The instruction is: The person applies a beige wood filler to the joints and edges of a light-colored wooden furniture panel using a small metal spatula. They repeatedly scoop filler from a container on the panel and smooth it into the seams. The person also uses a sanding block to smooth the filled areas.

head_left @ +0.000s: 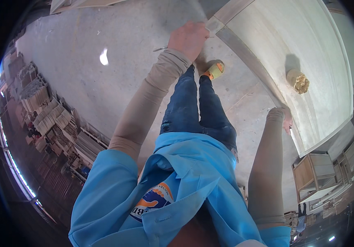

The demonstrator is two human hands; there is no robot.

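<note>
My left hand (190, 39) is closed in a fist around a slim tool (159, 49). A narrow grey end of the tool sticks out on the wrist side; the rest is mostly hidden in my fingers, so its kind cannot be told. That fist is by the far corner of a large pale panel (317, 45) with a grey-brown wooden border (247, 53). Lower down, my right hand (287, 120) grips the near edge of the same panel, its fingers bent and partly hidden by the sleeve. On the panel stands a tan, round lump (297, 81) with a rough yellow top.
Stacks of wooden pieces (53, 115) line the left side. Wooden cabinet frames (317, 175) stand at the lower right, beyond the panel. Underneath is a grey concrete floor (115, 82), where my foot in a yellow sandal (214, 71) shows. Another board (80, 5) lies at the top edge.
</note>
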